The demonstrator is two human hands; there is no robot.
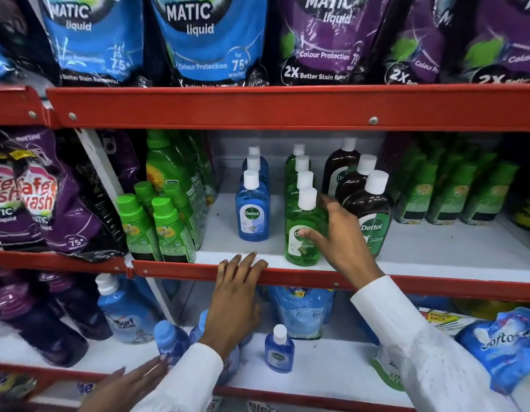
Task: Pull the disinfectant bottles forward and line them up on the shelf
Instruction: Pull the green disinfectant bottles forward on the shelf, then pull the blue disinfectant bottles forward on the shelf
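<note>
Three rows of white-capped disinfectant bottles stand on the white middle shelf (436,248). The blue row (253,215) sits back from the edge. The front green bottle (299,251) stands near the red lip. My right hand (341,236) wraps around it, thumb on the label and fingers around its right side. The brown row (373,209) is just right of that hand, partly hidden by it. My left hand (237,295) rests on the red shelf lip (174,270), fingers draped over it, holding nothing.
Green-capped bottles (165,227) crowd the shelf's left side, green packs (454,194) the right. Detergent pouches (204,40) fill the shelf above. Below are blue bottles, a small blue disinfectant bottle (279,350) and pouches. Another person's hand (133,379) shows at bottom left.
</note>
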